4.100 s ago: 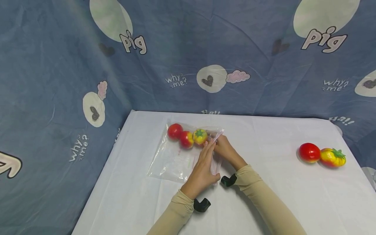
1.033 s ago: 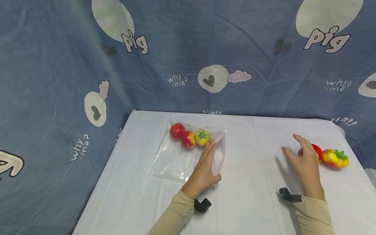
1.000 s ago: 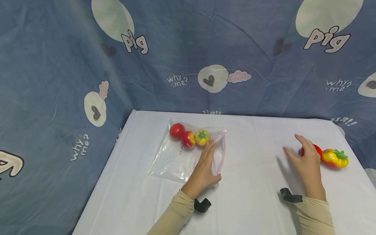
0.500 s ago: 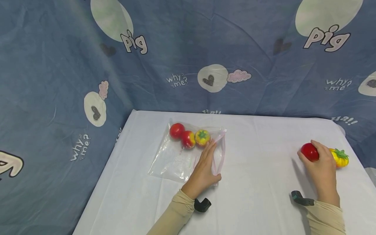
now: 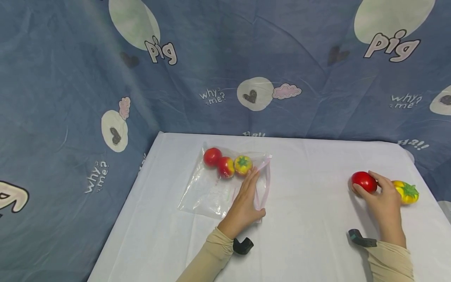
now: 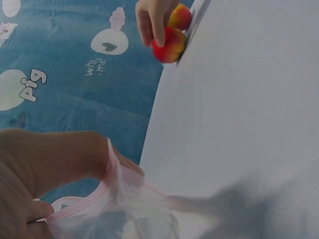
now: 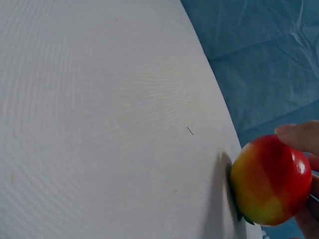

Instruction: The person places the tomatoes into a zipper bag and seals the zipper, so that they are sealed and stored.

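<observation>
In the head view a clear zip bag (image 5: 208, 196) lies on the white table, with several shiny red-and-yellow toy tomatoes (image 5: 226, 167) in its far half. My left hand (image 5: 243, 207) is at the bag's right-hand mouth, fingers straight and thumb spread. The left wrist view shows the pink-edged mouth (image 6: 119, 174) spread between thumb and fingers. Far to the right, my right hand (image 5: 384, 203) grips a toy tomato (image 5: 364, 182) between thumb and fingers; its red and yellow side fills the lower right of the right wrist view. Another tomato (image 5: 406, 192) with green leaves sits just behind that hand, partly covered.
A white cloth covers the table (image 5: 303, 235); its far edge meets a blue patterned curtain (image 5: 211, 58) that also hangs along the left side. Black wrist camera mounts (image 5: 243, 246) stick out from both sleeves. A wide stretch of cloth separates bag and right hand.
My right hand has left the bag, crossed to the right and taken hold of the nearer tomato, which has shifted slightly left. The left hand stays at the bag's mouth.
</observation>
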Action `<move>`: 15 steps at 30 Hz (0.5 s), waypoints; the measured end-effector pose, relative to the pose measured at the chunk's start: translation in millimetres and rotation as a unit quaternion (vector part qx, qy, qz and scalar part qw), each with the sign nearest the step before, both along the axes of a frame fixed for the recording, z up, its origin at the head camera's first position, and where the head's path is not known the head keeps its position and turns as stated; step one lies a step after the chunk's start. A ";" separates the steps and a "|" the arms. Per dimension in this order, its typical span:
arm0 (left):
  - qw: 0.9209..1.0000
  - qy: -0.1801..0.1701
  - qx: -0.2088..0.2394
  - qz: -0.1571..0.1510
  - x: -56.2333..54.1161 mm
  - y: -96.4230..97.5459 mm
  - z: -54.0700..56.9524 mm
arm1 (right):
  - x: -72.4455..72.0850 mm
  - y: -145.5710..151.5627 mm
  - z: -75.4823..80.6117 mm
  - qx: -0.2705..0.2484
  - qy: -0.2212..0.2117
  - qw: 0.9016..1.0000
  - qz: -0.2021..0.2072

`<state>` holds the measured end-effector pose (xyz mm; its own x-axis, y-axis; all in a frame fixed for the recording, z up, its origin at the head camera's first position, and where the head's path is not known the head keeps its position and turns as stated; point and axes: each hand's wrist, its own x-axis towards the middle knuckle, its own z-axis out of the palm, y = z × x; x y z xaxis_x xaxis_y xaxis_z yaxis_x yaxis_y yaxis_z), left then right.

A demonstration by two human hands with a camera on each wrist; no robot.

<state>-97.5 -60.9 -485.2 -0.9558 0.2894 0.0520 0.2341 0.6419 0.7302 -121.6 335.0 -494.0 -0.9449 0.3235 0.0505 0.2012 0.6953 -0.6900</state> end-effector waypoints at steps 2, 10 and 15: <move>1.000 0.001 -0.001 0.000 -0.2 0.0 0.1 | 0.0 0.2 -1.6 -0.005 0.002 1.000 -0.005; 1.000 -0.002 0.000 0.002 -0.1 1.0 -0.5 | 1.0 -0.1 -3.3 -0.029 -0.019 0.999 -0.031; 1.000 0.002 0.005 0.003 -0.5 1.3 -1.3 | -0.3 -0.8 -4.3 -0.010 -0.012 1.000 -0.016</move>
<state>-98.0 -59.6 -486.5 -0.9576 0.2822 0.0580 0.2319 0.6357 0.7363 -121.9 334.2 -498.3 -0.9348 0.3547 0.0203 0.2405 0.6739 -0.6986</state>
